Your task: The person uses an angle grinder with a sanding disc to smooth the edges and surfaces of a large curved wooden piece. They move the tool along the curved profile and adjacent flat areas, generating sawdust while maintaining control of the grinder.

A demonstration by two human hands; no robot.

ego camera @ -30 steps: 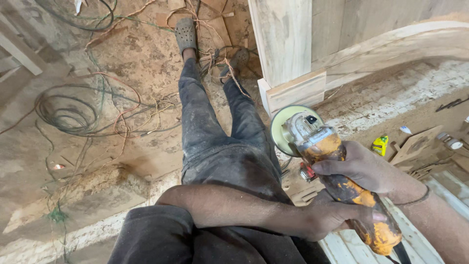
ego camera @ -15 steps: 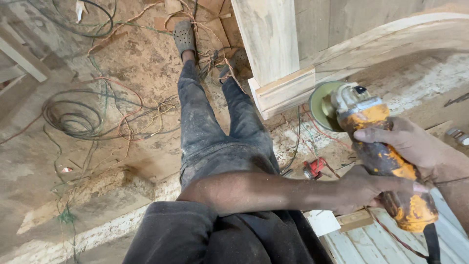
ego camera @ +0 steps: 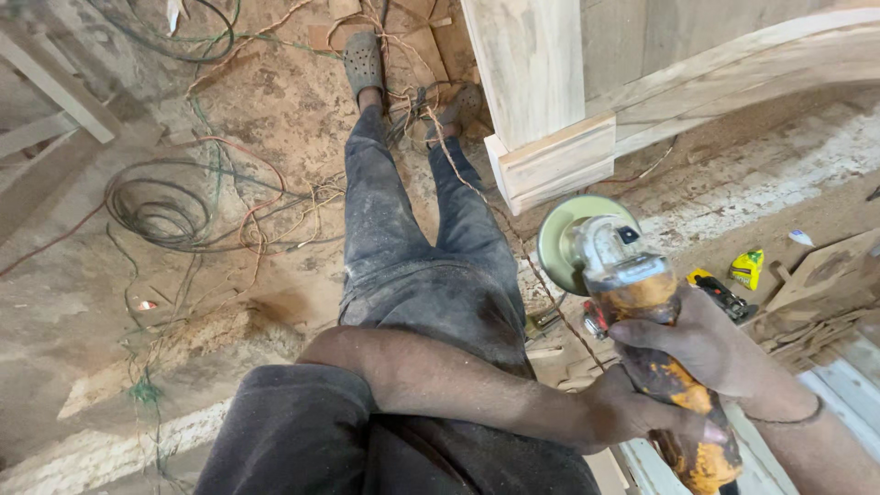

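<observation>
The right hand [ego camera: 710,353] has its fingers [ego camera: 642,332] wrapped tight round the middle of the grinder [ego camera: 642,321], thumb side toward the head of the tool. The left hand [ego camera: 632,412] reaches across the body from the left and closes on the same body lower down, just under the right hand, fingers curled round the rear of the handle. Both hands hold the tool clear of the floor, over the person's right thigh.

The grinder is an angle grinder with an orange-yellow body, badly worn and caked with dust and dark grime. Its head is grey metal with a small dark button on the side. A pale green-yellow disc [ego camera: 564,243] sits on the head, facing away and to the left, its round edge showing plainly. The tail of the tool runs down toward the bottom right corner of the view.

The person sits with legs [ego camera: 403,247] stretched out in dusty dark trousers across the floor [ego camera: 275,101], which is covered in sawdust. Just beyond the disc stands a pale wooden post [ego camera: 536,82] with a stepped base. A coil of cable [ego camera: 160,206] lies on the floor well to the left of the legs. Small tools, one yellow [ego camera: 747,268], lie on the floor right of the grinder.
</observation>
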